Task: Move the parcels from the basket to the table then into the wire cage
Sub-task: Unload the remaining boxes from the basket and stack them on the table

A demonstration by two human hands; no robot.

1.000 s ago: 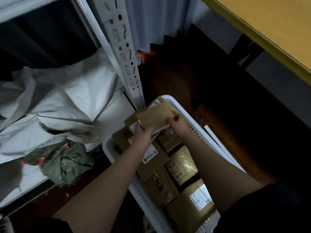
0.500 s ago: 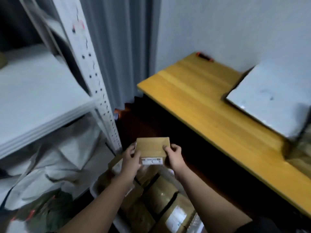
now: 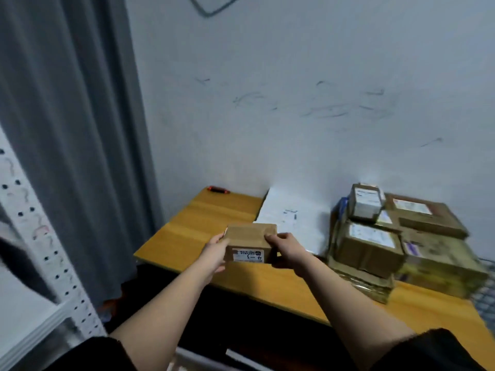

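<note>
We bring the load over the wooden worktop, whose bare left part has room, left of the parcel stack. The small parcel sits clamped between left hand and right hand; we should lower it flat.

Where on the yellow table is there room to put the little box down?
The table is bare on its left, from the red marker to the near edge, beside the white mailer. A bare strip also runs along the front edge. The right side is crowded with stacked parcels.
</note>
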